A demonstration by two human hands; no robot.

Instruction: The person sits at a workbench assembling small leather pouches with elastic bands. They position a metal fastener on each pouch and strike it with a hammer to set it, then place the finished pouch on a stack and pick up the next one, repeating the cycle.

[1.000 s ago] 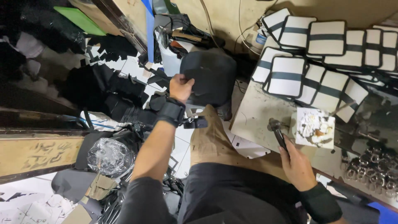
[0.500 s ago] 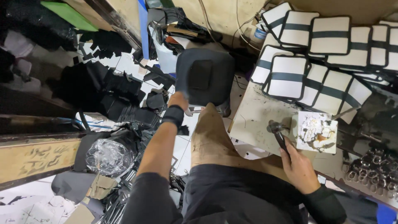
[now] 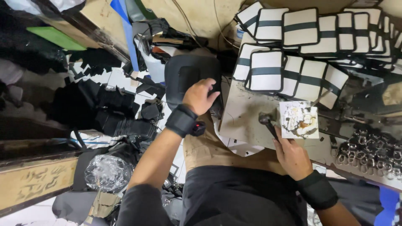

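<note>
On the far left, black fabric pieces [image 3: 104, 109] lay heaped on the tiled floor [image 3: 115, 79], and a crumpled clear plastic bag [image 3: 108, 172] sat nearer the person's knee, both within a sideways reach, likely kept there as stock and scrap.

The left hand [image 3: 200, 97], with a black wrist strap behind it, lay palm-down on a dark shaped panel [image 3: 190, 77] that stood just beyond the person's lap, at the left edge of the surface [image 3: 247, 121]. Its grip was loosely apart, fingers curled over the panel's near right edge and touching it rather than clamped; whether the thumb had hooked underneath could not be told. The hold looked meant to steady or draw the panel close.

Right of that, the right hand [image 3: 291, 157] was closed around the handle of a hammer [image 3: 268, 122], whose head rested on the surface just beside a small white tile [image 3: 299, 119] smeared with brownish paste, probably glue kept at hand. That grip was wrapped firmly on the handle.

Behind, white pads with black borders [image 3: 299, 46] were stacked overlapping along the back. At the far right, a cluster of metal buckles [image 3: 368, 148] lay in a heap.
</note>
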